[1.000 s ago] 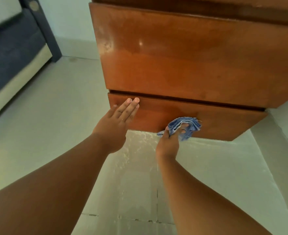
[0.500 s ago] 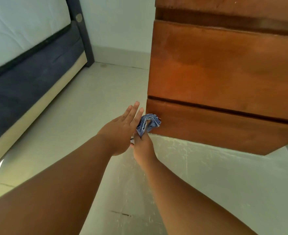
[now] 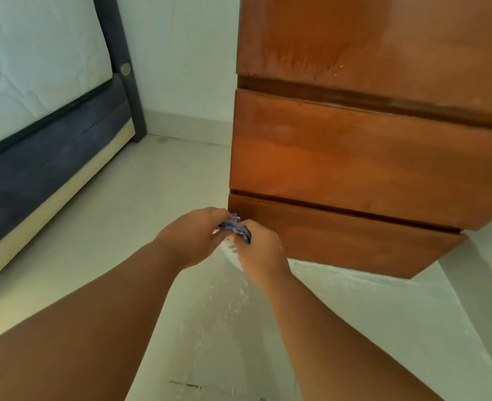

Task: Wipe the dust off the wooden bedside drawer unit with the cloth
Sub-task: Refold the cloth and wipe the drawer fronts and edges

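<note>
Both hands' grip bunched on blue cloth (image 3: 236,227), left hand (image 3: 194,237), right hand (image 3: 260,251), beside drawer unit (image 3: 354,169) corner

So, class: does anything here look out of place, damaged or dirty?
Nothing is broken or askew. The wooden drawer unit shows pale, dusty smears on its top panel, and whitish specks streak the floor below the hands' blue cloth.

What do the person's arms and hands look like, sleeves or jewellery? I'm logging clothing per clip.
Both forearms are bare to the frame edge, no sleeves in view. The left hand and right hand wear no gloves, and no watch or bracelet shows at either wrist.
</note>
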